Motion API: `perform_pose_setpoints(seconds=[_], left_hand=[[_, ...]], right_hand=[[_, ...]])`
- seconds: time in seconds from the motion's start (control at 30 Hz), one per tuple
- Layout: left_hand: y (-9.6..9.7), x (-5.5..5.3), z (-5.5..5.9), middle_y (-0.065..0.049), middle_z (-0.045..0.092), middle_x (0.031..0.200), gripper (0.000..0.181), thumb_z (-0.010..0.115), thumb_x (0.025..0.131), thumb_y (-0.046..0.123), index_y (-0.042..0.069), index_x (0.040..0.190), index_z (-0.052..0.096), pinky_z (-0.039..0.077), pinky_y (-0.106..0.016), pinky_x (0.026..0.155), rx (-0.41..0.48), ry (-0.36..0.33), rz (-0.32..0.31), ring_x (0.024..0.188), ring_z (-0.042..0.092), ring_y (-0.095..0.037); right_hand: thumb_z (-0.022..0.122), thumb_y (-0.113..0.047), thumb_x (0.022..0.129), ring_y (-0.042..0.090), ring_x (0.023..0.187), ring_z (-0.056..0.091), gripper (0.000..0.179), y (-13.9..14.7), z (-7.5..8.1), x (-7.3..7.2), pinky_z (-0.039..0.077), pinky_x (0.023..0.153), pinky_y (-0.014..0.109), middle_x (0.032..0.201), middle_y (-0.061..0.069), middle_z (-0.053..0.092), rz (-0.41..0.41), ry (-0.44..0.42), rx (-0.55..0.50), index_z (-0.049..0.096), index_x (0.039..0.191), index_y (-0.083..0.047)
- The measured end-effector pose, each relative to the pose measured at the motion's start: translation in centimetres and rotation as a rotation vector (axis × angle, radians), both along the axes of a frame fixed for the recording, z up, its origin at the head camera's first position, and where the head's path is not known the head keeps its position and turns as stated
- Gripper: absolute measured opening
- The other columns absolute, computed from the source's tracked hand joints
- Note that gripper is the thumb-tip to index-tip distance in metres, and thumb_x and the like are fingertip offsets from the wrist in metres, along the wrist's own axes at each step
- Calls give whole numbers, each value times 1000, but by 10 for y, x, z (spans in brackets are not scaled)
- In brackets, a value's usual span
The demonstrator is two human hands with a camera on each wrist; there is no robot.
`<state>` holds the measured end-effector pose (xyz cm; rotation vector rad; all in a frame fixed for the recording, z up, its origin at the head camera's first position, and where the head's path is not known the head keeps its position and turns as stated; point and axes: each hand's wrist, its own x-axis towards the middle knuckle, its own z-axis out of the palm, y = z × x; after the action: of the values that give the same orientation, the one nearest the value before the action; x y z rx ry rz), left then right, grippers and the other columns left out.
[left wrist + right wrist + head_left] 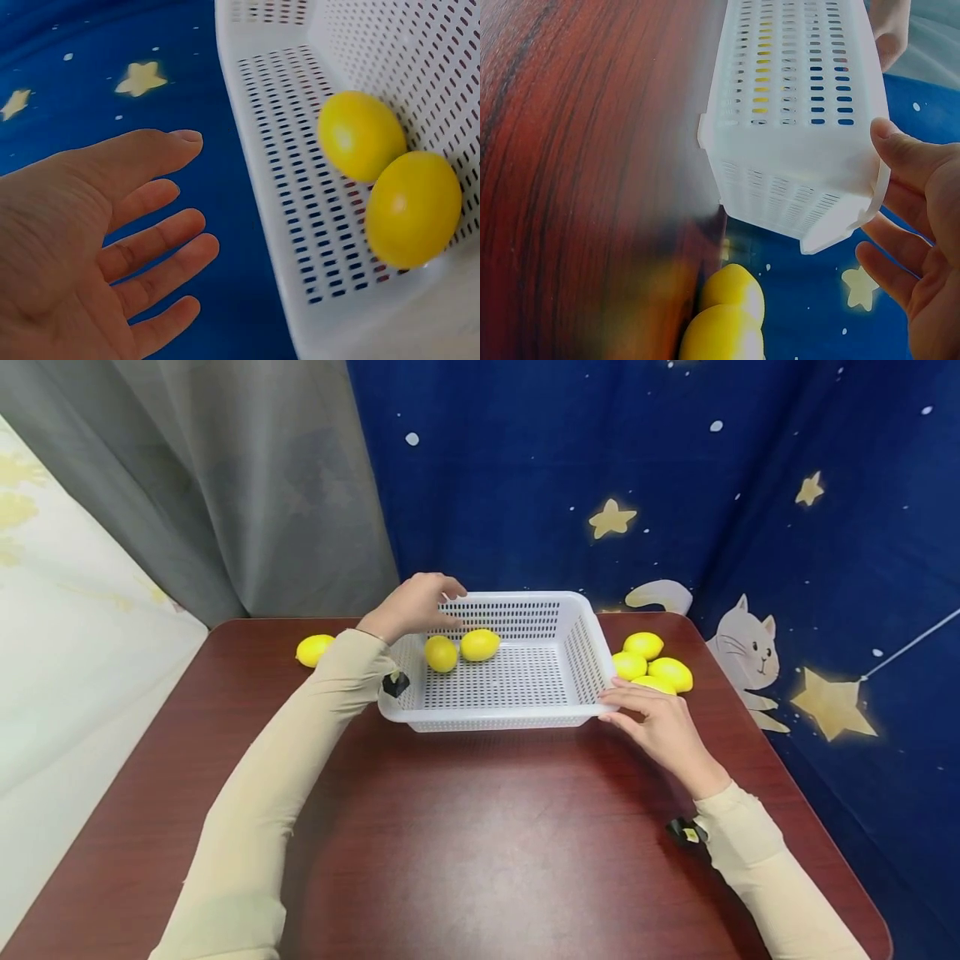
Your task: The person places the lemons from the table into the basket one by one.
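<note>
A white perforated plastic basket (498, 713) sits toward the back of the table, with two yellow lemons (480, 645) near its left end. My right hand (660, 731) holds the basket's front right corner, fingers over the rim and thumb below. In the right wrist view, the thumb (900, 146) lies against the rim's outer side. My left hand (420, 603) hovers by the back left corner. Its fingers are spread and loosely bent, and the left wrist view shows a gap between them and the basket wall (259, 172).
A single lemon (315, 650) lies on the table left of the basket. Several lemons (670, 674) cluster beyond its right end, close to my right hand. Behind the dark red wooden table (465, 843) hang a grey curtain (300, 485) and a blue star-patterned curtain (510, 468).
</note>
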<state>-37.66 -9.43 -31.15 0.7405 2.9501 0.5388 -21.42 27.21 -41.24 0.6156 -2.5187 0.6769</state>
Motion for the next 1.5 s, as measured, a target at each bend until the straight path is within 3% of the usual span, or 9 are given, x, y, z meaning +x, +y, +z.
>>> perform_pose_setpoints(seconds=[0.13,0.33,0.5,0.6,0.8,1.03,1.37,1.5], left_hand=[[-15,7,8,-11,62,133,53,77,85,27,10,133,61,51,-44,102,2,30,-3,121,59,-27],[-38,28,13,-11,60,136,51,75,87,23,10,134,60,50,-46,102,3,49,21,121,57,-29],[-55,38,13,-12,63,132,51,75,86,25,9,133,61,51,-45,97,23,101,8,117,59,-29],[-63,42,9,-12,63,131,52,76,86,26,8,132,61,52,-45,95,27,113,10,115,59,-30],[-78,49,2,-14,60,135,55,76,87,26,9,135,57,50,-50,102,40,110,45,120,59,-33],[-98,56,-3,-15,60,135,57,76,87,26,8,137,56,49,-53,102,60,122,70,121,58,-34],[-125,61,-19,-18,57,135,57,74,88,26,8,138,54,46,-57,103,36,68,128,123,53,-36],[-135,61,-28,-19,57,136,57,73,88,28,8,138,54,46,-58,103,16,45,149,124,53,-37]], right_hand=[[87,-21,72,26,116,68,41,0,1,0,49,101,40,110,3,77,3,4,-1,77,111,-15],[88,-21,71,26,116,68,42,1,2,0,49,100,42,110,4,77,6,5,1,77,112,-16],[88,-20,70,25,115,69,42,2,2,0,47,104,29,109,3,77,3,16,-4,77,111,-15],[88,-20,70,26,115,69,41,3,2,0,45,105,25,108,3,77,1,17,-6,77,110,-15],[87,-19,71,27,115,68,41,2,2,0,48,102,35,109,4,77,4,4,-4,77,110,-15],[87,-20,72,27,115,69,40,1,0,0,49,103,34,109,3,77,7,3,0,77,110,-16],[88,-20,71,26,115,69,41,0,1,0,39,108,12,109,3,77,12,16,0,77,111,-17],[88,-21,71,26,115,69,41,0,1,-1,46,107,24,109,3,77,8,16,2,77,110,-17]])
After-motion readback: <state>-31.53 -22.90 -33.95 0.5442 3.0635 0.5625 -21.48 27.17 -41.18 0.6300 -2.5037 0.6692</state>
